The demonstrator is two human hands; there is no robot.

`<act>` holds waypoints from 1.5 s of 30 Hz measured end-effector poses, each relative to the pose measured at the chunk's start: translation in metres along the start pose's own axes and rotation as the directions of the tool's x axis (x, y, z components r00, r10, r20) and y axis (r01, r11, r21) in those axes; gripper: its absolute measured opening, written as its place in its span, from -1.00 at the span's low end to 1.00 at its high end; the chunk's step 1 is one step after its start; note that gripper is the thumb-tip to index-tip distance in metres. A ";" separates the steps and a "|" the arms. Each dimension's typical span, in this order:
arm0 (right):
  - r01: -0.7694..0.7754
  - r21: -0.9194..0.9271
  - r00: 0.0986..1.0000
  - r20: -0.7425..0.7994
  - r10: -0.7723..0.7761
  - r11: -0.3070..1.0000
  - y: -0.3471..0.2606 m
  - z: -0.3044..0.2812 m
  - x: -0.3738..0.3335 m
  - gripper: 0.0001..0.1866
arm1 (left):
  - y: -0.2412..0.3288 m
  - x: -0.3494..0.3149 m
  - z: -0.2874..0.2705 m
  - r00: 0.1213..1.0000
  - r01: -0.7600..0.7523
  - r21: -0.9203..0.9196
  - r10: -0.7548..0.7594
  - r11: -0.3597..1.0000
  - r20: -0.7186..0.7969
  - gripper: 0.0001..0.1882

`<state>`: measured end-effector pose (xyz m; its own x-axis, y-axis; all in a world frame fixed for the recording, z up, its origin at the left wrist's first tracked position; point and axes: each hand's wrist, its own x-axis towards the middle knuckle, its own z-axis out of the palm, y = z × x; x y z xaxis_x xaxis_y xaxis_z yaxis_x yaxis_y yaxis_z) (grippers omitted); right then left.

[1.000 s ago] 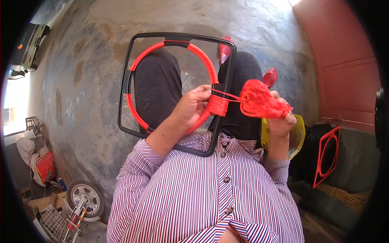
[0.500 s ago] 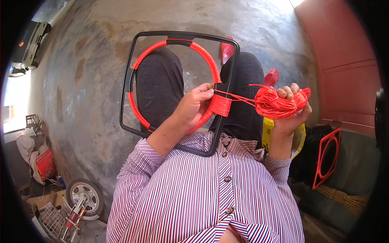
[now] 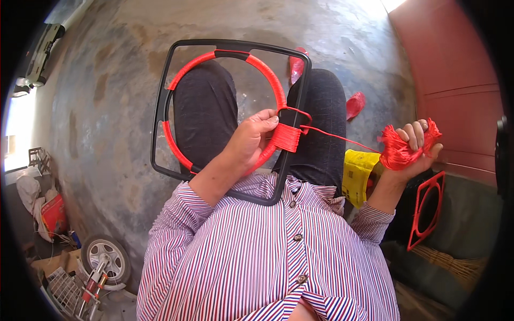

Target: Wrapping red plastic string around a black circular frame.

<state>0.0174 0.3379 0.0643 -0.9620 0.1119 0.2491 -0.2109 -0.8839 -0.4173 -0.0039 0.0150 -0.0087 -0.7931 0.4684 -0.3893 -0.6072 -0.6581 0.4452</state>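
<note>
A black square frame point(image 3: 307, 69) with a round inner ring rests over my lap. Red cord point(image 3: 266, 75) is wound around much of the ring, and a band of cord wraps point(image 3: 287, 138) binds ring and frame side together at the right. My left hand point(image 3: 254, 138) pinches the ring just left of that band, thumb on top. Off to the right, my right hand point(image 3: 415, 147) is closed around a bundle of red cord point(image 3: 395, 150). One strand stretches from the bundle to the frame's right side, where a small loose loop point(image 3: 302, 113) stands out.
Beside my right leg is a yellow bag point(image 3: 360, 176). A red frame point(image 3: 428, 211) leans near a wicker piece point(image 3: 450, 262) at the right. A spoked wheel point(image 3: 107, 259) and a wire rack point(image 3: 67, 290) lie at lower left. A red panel point(image 3: 455, 96) stands at far right.
My right hand has moved right with the cord bundle, drawing out the strand. Two strands ran to the frame before; now one does, with a loop at its side. The frame shifted slightly left.
</note>
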 end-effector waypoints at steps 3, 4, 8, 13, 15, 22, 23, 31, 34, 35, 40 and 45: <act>0.016 -0.418 0.949 -0.279 -0.146 0.908 0.022 0.006 -0.008 -0.64 | 0.001 -0.001 -0.001 0.999 0.014 0.005 -0.014 1.000 0.041 -0.80; -0.109 -0.554 0.950 -0.301 -0.076 0.825 0.038 0.007 -0.013 -0.64 | 0.000 0.000 -0.002 0.999 0.007 0.030 -0.009 1.000 0.051 -0.81; -0.419 -0.775 0.907 -0.334 0.257 0.473 0.105 0.009 -0.029 -0.61 | 0.000 -0.002 0.003 0.999 -0.009 0.094 0.005 0.995 0.040 -0.82; -0.422 -0.896 0.847 -0.335 0.411 0.139 0.107 0.014 -0.013 -0.71 | 0.000 -0.004 -0.002 0.999 -0.022 0.106 0.017 0.994 0.043 -0.76; -0.428 -0.891 0.842 -0.331 0.427 0.154 0.099 0.007 -0.012 -0.68 | 0.001 -0.006 -0.001 1.000 -0.021 0.124 0.019 0.992 0.021 -0.77; -0.260 -0.922 0.947 -0.186 0.262 0.287 0.114 0.001 -0.021 -0.56 | -0.004 0.000 -0.005 0.998 -0.038 0.111 0.033 0.993 0.047 -0.78; -0.215 -0.974 0.924 -0.177 0.338 0.077 0.115 0.005 -0.020 -0.55 | -0.004 0.000 -0.005 0.998 -0.042 0.108 0.036 0.993 0.051 -0.79; -0.416 -0.837 0.889 -0.290 0.356 0.356 0.094 0.008 -0.012 -0.63 | -0.002 -0.003 -0.002 0.998 -0.043 0.102 0.038 0.994 0.048 -0.82; -0.444 -0.651 0.896 -0.349 0.276 0.616 0.087 0.013 -0.020 -0.67 | -0.005 -0.001 -0.006 0.998 -0.050 0.099 0.046 0.994 0.042 -0.84; -0.426 -0.613 0.904 -0.326 0.278 0.665 0.082 0.007 -0.023 -0.66 | -0.005 -0.001 -0.006 0.998 -0.050 0.106 0.047 0.993 0.030 -0.85; -0.359 -0.473 0.931 -0.244 0.272 0.805 0.077 0.015 -0.034 -0.69 | -0.003 -0.003 -0.009 1.000 -0.019 0.111 0.017 0.994 0.014 -0.89; -0.318 -0.416 0.945 -0.215 0.247 0.852 0.077 0.030 -0.040 -0.72 | -0.002 -0.004 -0.008 1.000 -0.016 0.116 0.015 0.993 0.009 -0.93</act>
<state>0.0452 0.2514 0.0485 -0.9983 -0.0152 -0.0562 0.0541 -0.5994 -0.7986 0.0010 0.0101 -0.0147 -0.8023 0.4643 -0.3752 -0.5962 -0.5925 0.5417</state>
